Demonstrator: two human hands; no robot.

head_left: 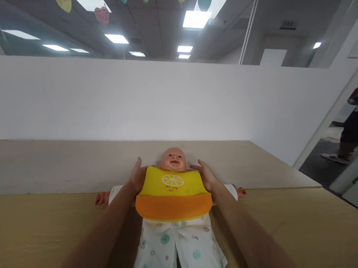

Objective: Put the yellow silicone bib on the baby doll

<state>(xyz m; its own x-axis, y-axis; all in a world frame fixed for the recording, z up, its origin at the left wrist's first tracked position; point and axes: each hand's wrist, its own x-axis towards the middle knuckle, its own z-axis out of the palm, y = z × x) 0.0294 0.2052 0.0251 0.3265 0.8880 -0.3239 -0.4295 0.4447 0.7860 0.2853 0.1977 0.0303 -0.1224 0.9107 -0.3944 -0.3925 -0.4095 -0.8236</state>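
Observation:
A baby doll (pixel 173 160) lies on its back with its arms spread, dressed in white clothes with small coloured prints (pixel 185 245). Over its chest lies a yellow bib (pixel 171 187) with a lemon slice, a smiling face and an orange pocket (pixel 173 207). My left hand (pixel 138 177) is at the bib's upper left edge, thumb raised and the other fingers partly hidden behind it. At the upper right edge, my right hand (pixel 207 175) holds the bib beside the doll's neck, fingers pointing towards the neck. What the fingertips grip behind the bib is hidden.
The doll rests on a wooden surface (pixel 46 233), its head on a pale ledge (pixel 63 164) against a white wall (pixel 120 99). Windows with paper hangings (pixel 102 15) run above. Through an opening at right stands another person (pixel 356 120).

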